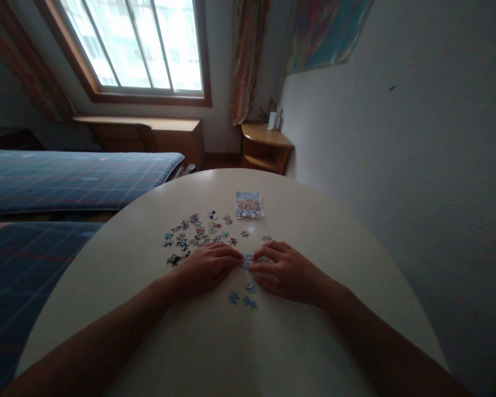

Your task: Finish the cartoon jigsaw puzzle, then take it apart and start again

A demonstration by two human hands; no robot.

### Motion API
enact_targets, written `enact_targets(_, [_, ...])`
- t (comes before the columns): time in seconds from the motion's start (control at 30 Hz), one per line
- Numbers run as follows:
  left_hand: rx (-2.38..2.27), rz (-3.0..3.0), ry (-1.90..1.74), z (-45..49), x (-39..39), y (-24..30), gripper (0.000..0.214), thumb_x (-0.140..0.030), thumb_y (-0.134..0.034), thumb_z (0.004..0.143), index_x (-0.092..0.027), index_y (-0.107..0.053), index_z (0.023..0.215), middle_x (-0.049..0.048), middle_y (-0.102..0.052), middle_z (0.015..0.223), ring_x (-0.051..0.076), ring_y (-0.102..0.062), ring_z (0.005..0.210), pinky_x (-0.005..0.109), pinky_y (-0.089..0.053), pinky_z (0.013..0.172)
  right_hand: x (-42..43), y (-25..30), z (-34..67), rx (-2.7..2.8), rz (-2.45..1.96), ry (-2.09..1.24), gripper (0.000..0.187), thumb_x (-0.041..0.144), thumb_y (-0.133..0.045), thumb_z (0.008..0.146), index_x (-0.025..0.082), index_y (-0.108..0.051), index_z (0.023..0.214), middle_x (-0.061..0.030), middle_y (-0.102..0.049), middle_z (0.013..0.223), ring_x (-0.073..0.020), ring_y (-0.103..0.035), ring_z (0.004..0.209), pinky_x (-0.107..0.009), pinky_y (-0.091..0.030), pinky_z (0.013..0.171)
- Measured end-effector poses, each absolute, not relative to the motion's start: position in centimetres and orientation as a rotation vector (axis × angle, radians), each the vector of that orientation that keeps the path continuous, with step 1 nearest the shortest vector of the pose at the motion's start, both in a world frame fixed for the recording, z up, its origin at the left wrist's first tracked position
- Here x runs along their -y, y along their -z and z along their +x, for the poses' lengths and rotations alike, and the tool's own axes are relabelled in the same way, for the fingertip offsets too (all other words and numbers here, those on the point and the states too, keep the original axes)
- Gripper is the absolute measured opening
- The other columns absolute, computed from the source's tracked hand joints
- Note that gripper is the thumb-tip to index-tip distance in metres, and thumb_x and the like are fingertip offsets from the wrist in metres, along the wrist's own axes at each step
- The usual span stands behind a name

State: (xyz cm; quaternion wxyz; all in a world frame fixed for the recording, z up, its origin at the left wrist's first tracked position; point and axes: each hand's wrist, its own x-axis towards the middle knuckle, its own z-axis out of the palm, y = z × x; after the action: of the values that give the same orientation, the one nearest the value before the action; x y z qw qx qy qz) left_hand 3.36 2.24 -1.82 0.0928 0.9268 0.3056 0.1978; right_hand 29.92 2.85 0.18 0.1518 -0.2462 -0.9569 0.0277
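Between my hands lie a few light-blue jigsaw puzzle pieces (pixel 247 259), flat on the round white table (pixel 190 353). My left hand (pixel 210 264) rests palm down, its fingertips pinched together at the left edge of these pieces. From the other side my right hand (pixel 281 270) touches them with bent thumb and fingers. Nearer to me are a piece with a round dark mark (pixel 250 286) and two loose blue pieces (pixel 233 298). Beyond my left hand spreads a scatter of mixed-colour pieces (pixel 198 234). A small picture sheet (pixel 248 205) lies farther back.
A single piece (pixel 267 239) lies just past my right hand. Left of the table is a bed with a plaid cover (pixel 66 182). A wooden corner shelf (pixel 267 135) and a desk (pixel 173 124) stand behind; a bare wall (pixel 397 165) runs along the right.
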Motion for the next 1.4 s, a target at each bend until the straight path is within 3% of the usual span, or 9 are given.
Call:
enact_targets(0.2, [-0.955, 2.772, -0.719, 3.7, -2.3, 1.6, 0.02, -0.015, -0.048, 0.096, -0.021, -0.065, 0.105, 0.0053, -0.069, 0.113, 0.018, -0.062, 0.105, 0.035, -0.051, 0.093, -3.0, -0.2, 30.1, 2.718, -0.682, -0.108, 0.017, 0.032, -0.058, 0.093, 0.027, -0.07, 0.105, -0.004, -0.067, 0.108, -0.0216, -0.057, 0.105, -0.038, -0.046, 0.093])
enact_targets(0.53, [-0.925, 2.837, -0.663, 3.5, -2.6, 2.4, 0.022, -0.015, -0.051, 0.095, -0.023, -0.064, 0.111, 0.0036, -0.068, 0.119, 0.019, -0.061, 0.11, 0.036, -0.051, 0.095, -2.9, -0.1, 29.7, 2.733, -0.688, -0.136, 0.02, 0.033, -0.059, 0.093, 0.029, -0.07, 0.11, -0.0039, -0.067, 0.107, -0.021, -0.058, 0.101, -0.038, -0.047, 0.091])
enact_targets(0.8, [-0.945, 2.833, -0.633, 3.5, -2.5, 2.1, 0.023, -0.014, -0.052, 0.093, -0.023, -0.064, 0.11, 0.0042, -0.067, 0.12, 0.02, -0.061, 0.109, 0.036, -0.051, 0.095, -3.2, -0.1, 30.2, 2.679, -0.676, -0.205, 0.013, 0.03, -0.059, 0.094, 0.028, -0.072, 0.096, -0.0027, -0.068, 0.103, -0.0193, -0.058, 0.101, -0.036, -0.044, 0.094])
enact_targets(1.1, [-0.98, 2.847, -0.627, 3.5, -2.4, 2.0, 0.022, -0.016, -0.052, 0.094, -0.024, -0.065, 0.109, 0.0045, -0.067, 0.116, 0.02, -0.062, 0.107, 0.036, -0.052, 0.091, -3.2, 0.9, 29.4, 2.593, -0.829, -0.228, 0.022, 0.035, -0.068, 0.087, 0.028, -0.071, 0.108, -0.0055, -0.067, 0.107, -0.0233, -0.057, 0.105, -0.042, -0.041, 0.097])
enact_targets(1.23, [-0.99, 2.861, -0.642, 3.6, -2.3, 1.9, 0.023, -0.015, -0.053, 0.092, -0.024, -0.066, 0.108, 0.0041, -0.068, 0.113, 0.02, -0.063, 0.104, 0.036, -0.052, 0.09, -3.0, 0.9, 29.4, 2.597, -0.831, -0.236, 0.018, 0.034, -0.07, 0.086, 0.028, -0.072, 0.102, -0.0049, -0.066, 0.108, -0.0234, -0.057, 0.107, -0.042, -0.039, 0.1])
enact_targets(1.33, [-1.002, 2.854, -0.658, 3.6, -2.3, 1.7, 0.023, -0.014, -0.053, 0.091, -0.024, -0.067, 0.106, 0.0043, -0.068, 0.112, 0.02, -0.063, 0.102, 0.036, -0.053, 0.089, -3.2, 0.6, 29.9, 2.618, -0.819, -0.278, 0.016, 0.028, -0.068, 0.086, 0.031, -0.073, 0.101, -0.0034, -0.066, 0.108, -0.0221, -0.057, 0.106, -0.041, -0.04, 0.098])
enact_targets(1.4, [-1.006, 2.854, -0.664, 3.7, -2.2, 1.5, 0.021, -0.014, -0.052, 0.092, -0.023, -0.067, 0.105, 0.0045, -0.069, 0.111, 0.02, -0.064, 0.102, 0.036, -0.053, 0.089, -3.3, 0.2, 30.4, 2.628, -0.803, -0.313, 0.024, 0.018, -0.065, 0.086, 0.034, -0.073, 0.101, -0.0018, -0.066, 0.11, -0.0209, -0.056, 0.107, -0.04, -0.041, 0.098])
